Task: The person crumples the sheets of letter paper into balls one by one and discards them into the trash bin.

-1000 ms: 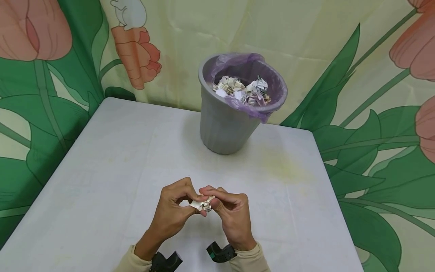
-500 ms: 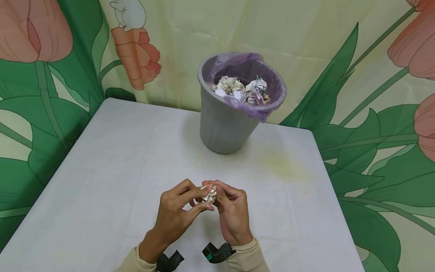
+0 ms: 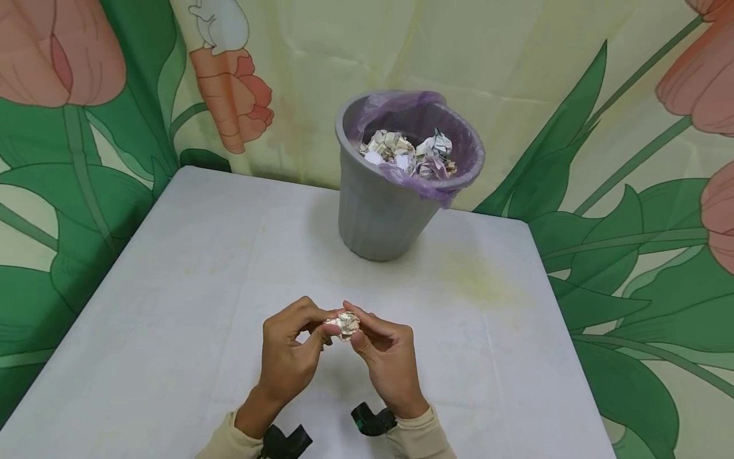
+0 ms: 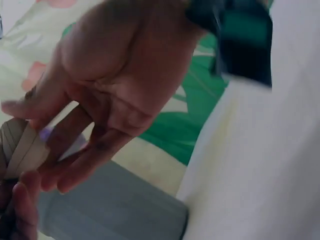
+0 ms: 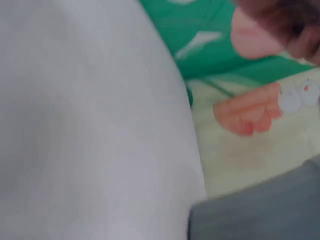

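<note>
A small crumpled ball of pale printed paper (image 3: 346,325) is held between both hands above the near part of the table. My left hand (image 3: 289,350) pinches its left side between thumb and fingers. From the right, my right hand (image 3: 392,360) grips it, thumb below and forefinger along the top. In the left wrist view, the folded paper (image 4: 22,145) shows at the left edge, partly covered by fingers. The right wrist view catches only a blurred piece of a hand (image 5: 295,25) in the top corner, and no paper shows there.
A grey bin (image 3: 378,210) with a purple plastic liner (image 3: 427,186) stands at the table's far side. Several crumpled papers (image 3: 390,145) lie inside it. White cloth covers the table (image 3: 172,287). Behind hangs a curtain (image 3: 298,89) printed with flowers.
Both hands have turned and squeezed the paper, which now looks rounder and more compact. It moved slightly right and up, then back left. The bin has stayed put.
</note>
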Action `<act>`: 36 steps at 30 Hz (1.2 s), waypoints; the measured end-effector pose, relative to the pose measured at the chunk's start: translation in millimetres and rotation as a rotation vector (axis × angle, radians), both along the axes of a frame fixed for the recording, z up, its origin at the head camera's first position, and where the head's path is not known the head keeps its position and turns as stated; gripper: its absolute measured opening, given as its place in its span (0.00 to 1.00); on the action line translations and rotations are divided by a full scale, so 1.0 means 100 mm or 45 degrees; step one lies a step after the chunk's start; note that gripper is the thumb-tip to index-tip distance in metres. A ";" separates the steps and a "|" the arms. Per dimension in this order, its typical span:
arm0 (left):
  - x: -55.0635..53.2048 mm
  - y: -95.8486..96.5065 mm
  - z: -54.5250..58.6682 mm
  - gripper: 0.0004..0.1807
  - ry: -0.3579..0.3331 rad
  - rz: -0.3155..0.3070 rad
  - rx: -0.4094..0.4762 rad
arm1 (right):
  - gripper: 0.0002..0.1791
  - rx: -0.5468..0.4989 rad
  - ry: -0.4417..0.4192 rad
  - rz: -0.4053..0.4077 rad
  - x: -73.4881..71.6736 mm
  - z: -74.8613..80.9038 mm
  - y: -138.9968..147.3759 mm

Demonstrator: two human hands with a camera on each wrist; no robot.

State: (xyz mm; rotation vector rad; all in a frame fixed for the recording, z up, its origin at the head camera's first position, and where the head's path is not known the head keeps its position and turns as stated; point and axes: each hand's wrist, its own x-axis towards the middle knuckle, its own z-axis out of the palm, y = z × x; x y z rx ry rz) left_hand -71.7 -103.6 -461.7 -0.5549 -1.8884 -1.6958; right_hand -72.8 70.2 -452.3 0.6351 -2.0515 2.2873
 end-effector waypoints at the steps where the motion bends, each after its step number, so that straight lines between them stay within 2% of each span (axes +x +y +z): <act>1: 0.01 0.00 0.00 0.09 -0.055 -0.055 0.033 | 0.24 0.030 0.102 0.014 -0.03 -0.01 0.04; 3: 0.02 0.01 0.00 0.08 -0.160 -0.148 0.086 | 0.27 0.066 0.269 0.032 -0.08 -0.02 0.10; 5: 0.03 0.02 0.00 0.07 -0.223 -0.196 0.116 | 0.26 0.077 0.354 0.038 -0.11 -0.02 0.12; 9: 0.06 0.04 0.02 0.14 -0.255 -0.127 0.124 | 0.21 0.074 0.338 -0.003 -0.11 0.00 0.09; 12: 0.06 0.07 0.04 0.15 -0.201 -0.058 0.106 | 0.17 0.039 0.360 -0.067 -0.09 0.00 0.04; 16: 0.06 0.11 0.03 0.09 -0.070 -0.011 0.023 | 0.11 -0.090 0.432 -0.153 -0.09 -0.01 -0.04; 20: 0.06 0.13 0.02 0.16 0.057 0.037 -0.059 | 0.08 -0.190 0.407 -0.211 -0.08 -0.01 -0.10; 22: 0.05 0.13 0.02 0.19 0.129 0.092 -0.091 | 0.08 -0.188 0.363 -0.230 -0.05 0.00 -0.13; 24: 0.03 0.13 0.03 0.17 0.190 0.134 -0.108 | 0.09 -0.167 0.321 -0.239 -0.01 0.00 -0.15; 27: 0.01 0.10 0.04 0.14 0.231 0.186 -0.114 | 0.10 -0.105 0.288 -0.249 0.04 0.01 -0.18; 28: 0.01 0.09 0.05 0.12 0.218 0.176 -0.098 | 0.11 -0.085 0.287 -0.243 0.06 0.01 -0.18; 30: 0.00 0.05 0.06 0.08 0.129 0.092 -0.030 | 0.14 -0.035 0.288 -0.209 0.07 0.02 -0.16; 32: 0.00 0.01 0.07 0.05 -0.014 -0.038 0.036 | 0.16 0.025 0.290 -0.153 0.05 0.04 -0.10; 34: -0.02 -0.05 0.08 0.07 -0.164 -0.192 0.091 | 0.18 0.087 0.301 -0.071 0.00 0.06 -0.01; 36: -0.03 -0.10 0.09 0.07 -0.283 -0.308 0.099 | 0.21 0.161 0.303 0.008 -0.05 0.08 0.07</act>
